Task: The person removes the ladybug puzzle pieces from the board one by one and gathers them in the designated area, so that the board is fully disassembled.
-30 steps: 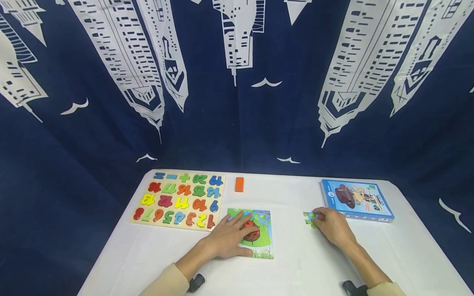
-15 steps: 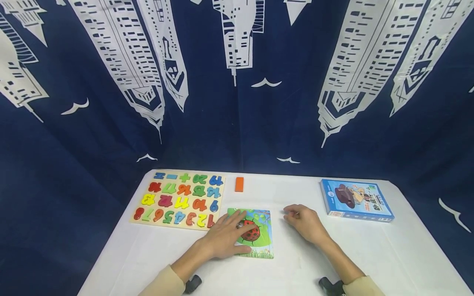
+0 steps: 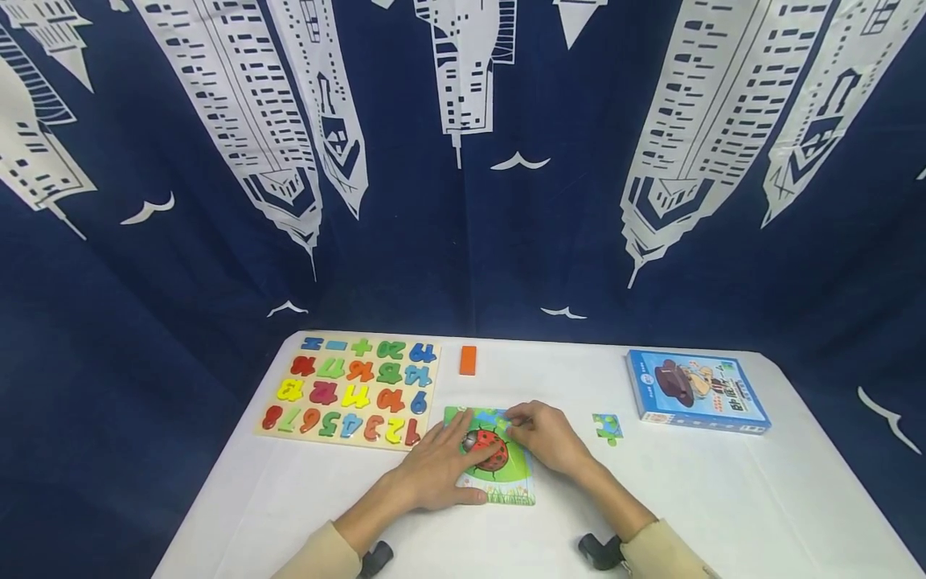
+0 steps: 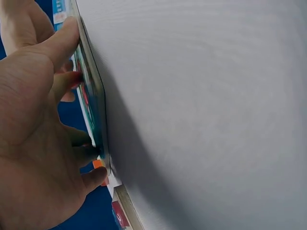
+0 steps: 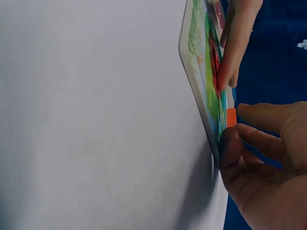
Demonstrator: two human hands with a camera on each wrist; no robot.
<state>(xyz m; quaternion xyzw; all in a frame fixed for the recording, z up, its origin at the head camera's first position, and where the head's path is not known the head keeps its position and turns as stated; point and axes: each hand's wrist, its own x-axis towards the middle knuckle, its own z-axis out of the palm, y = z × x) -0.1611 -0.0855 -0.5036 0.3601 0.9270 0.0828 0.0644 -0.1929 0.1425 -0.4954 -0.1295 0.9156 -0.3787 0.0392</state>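
A square ladybug jigsaw puzzle (image 3: 515, 481) lies in its tray at the middle of the table. My left hand (image 3: 434, 466) rests over its left side, fingers spread and fairly straight, the thumb along the near edge. At the upper right corner my right hand (image 3: 551, 438) touches the puzzle with bent fingers. In the right wrist view, a gap shows between the digits of that hand (image 5: 268, 158), and no piece is visible between them. To the right, one loose blue-and-green puzzle piece (image 3: 608, 427) lies flat on the cloth. My fingers partly cover the puzzle's upper edge.
A wooden number board (image 3: 347, 394) with colourful numerals stands at the left, close to my left fingers. An orange block (image 3: 468, 361) lies behind the puzzle. At the right back is a blue picture box (image 3: 698, 392). A dark blue curtain (image 3: 463, 265) hangs behind the table.
My right hand has let go of the puzzle piece on the table and moved left to the puzzle's upper right corner. My left hand stays on the puzzle with only a slight shift.
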